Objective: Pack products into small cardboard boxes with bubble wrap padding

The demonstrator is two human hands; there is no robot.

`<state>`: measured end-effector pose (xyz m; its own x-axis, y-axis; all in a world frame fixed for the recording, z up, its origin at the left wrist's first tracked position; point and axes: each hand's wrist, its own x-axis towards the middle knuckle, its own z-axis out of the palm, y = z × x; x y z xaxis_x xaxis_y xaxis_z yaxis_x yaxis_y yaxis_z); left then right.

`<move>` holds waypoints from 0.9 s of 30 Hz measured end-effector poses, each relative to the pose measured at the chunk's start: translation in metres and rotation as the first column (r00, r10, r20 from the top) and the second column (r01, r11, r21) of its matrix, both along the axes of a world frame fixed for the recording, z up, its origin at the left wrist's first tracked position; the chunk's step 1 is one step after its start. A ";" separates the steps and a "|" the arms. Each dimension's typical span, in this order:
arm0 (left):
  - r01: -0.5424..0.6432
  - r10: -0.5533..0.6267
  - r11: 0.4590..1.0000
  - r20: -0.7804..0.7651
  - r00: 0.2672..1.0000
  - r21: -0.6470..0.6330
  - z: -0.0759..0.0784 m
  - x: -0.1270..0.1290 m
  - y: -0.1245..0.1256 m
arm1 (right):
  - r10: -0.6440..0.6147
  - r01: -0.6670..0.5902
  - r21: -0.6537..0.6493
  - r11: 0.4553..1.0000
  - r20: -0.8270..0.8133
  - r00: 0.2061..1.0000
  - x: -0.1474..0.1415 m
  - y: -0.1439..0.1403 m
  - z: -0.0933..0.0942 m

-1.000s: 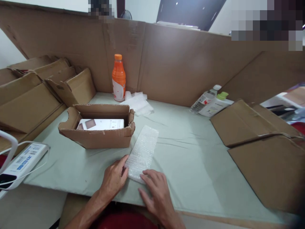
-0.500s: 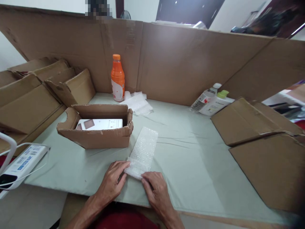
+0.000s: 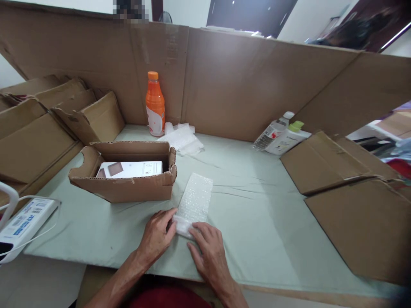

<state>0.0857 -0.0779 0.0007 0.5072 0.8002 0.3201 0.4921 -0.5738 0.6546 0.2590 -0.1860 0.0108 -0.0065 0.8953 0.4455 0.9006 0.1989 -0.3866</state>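
A strip of bubble wrap (image 3: 195, 201) lies on the pale green table cover (image 3: 250, 214), its near end folded over into a small roll. My left hand (image 3: 156, 236) holds the left side of that rolled end with its fingertips. My right hand (image 3: 207, 248) presses on the right side of the roll from the near side. Just left of the strip stands an open cardboard box (image 3: 125, 188) with a white flat box (image 3: 130, 169) inside.
An orange bottle (image 3: 155, 105) and crumpled white wrap (image 3: 181, 139) sit at the back. Two plastic bottles (image 3: 281, 136) lie at the right by flattened cardboard (image 3: 353, 201). Folded cartons (image 3: 48, 124) pile at the left. A white device with cable (image 3: 22, 222) rests near left. Cardboard walls (image 3: 240, 85) surround the table.
The near end of the bubble wrap has been folded over and rolled a bit further away from me, so the flat part is shorter. Both hands moved forward with it.
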 end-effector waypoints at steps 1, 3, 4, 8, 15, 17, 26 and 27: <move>0.001 -0.001 1.000 0.012 1.000 0.011 0.000 0.000 -0.001 | -0.006 0.006 -0.008 1.000 0.002 1.000 0.000 0.003 -0.002; 0.027 -0.029 0.998 0.040 0.999 0.052 0.002 -0.004 -0.003 | -0.016 0.016 0.002 1.000 -0.018 1.000 0.000 0.006 -0.005; 0.054 -0.058 0.996 0.046 0.997 0.077 0.003 -0.006 -0.004 | -0.013 0.014 0.012 1.000 -0.038 0.999 0.001 0.006 -0.005; 0.168 -0.172 0.980 0.028 0.985 0.111 0.005 -0.013 -0.008 | 0.025 -0.019 0.044 0.999 -0.148 0.989 0.004 0.002 -0.002; 0.197 -0.205 0.977 0.110 0.973 0.076 0.010 -0.012 -0.009 | 0.026 -0.051 -0.062 0.997 -0.356 0.934 0.009 -0.007 0.002; 0.200 -0.203 0.979 0.112 0.973 0.043 0.012 -0.014 -0.011 | 0.007 -0.046 -0.095 0.994 -0.374 0.927 0.009 -0.007 0.002; 0.101 -0.101 0.994 -0.007 0.995 -0.028 0.007 -0.016 -0.011 | -0.069 0.090 0.148 0.985 -0.141 0.988 0.010 -0.005 -0.001; 0.099 -0.099 0.995 -0.023 0.995 -0.022 0.006 -0.015 -0.010 | -0.083 0.099 0.150 0.984 -0.114 0.990 0.010 -0.005 -0.001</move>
<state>0.0712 -0.0881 0.0067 0.5918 0.7518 0.2907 0.4495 -0.6072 0.6551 0.2691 -0.1909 0.0096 0.1270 0.8102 0.5722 0.8727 0.1829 -0.4527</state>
